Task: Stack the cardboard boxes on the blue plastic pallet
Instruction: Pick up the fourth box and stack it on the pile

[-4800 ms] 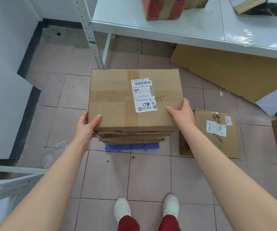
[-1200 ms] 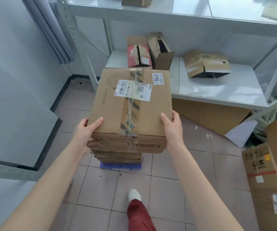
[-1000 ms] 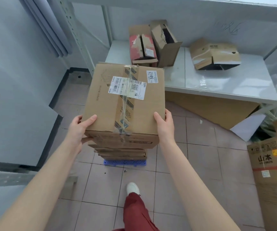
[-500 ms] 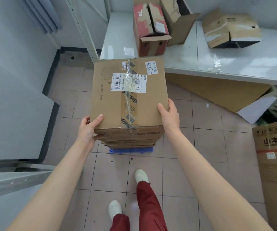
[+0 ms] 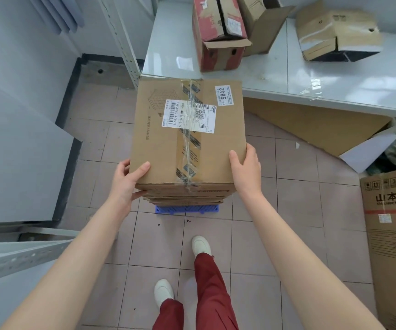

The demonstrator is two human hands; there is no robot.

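Fingers (image 5: 142, 168) of left hand (image 5: 125, 182) wrapped over near-left top edge of taped cardboard box (image 5: 187, 132), thumb tucked under on the side face; right hand (image 5: 246, 170) flat against near-right corner, fingers curled partway onto the top. Both clamped on the box from opposite sides, probably to keep it level and square while lowering. Box directly between the two hands, long axis pointing away from fingertips, shipping label (image 5: 188, 116) face up. Just below the fingers: stack of flatter cardboard boxes (image 5: 185, 198), edges showing under the held box; can't tell if held box already touching the stack or just above. Under the stack, blue plastic pallet (image 5: 186, 208), only near edge visible, on tiled floor (image 5: 159, 244). Grip at near corners likely chosen so far edge can be lined up with the stack first. Likely step: seating this box on top, then release. Risk: overhang, held box looks wider than those below. Beyond fingertips: white shelf (image 5: 311, 86) with opened red-printed carton (image 5: 218, 34) and crushed box (image 5: 337, 34). Right of right hand: tall printed carton (image 5: 392, 234) standing on floor, well apart.
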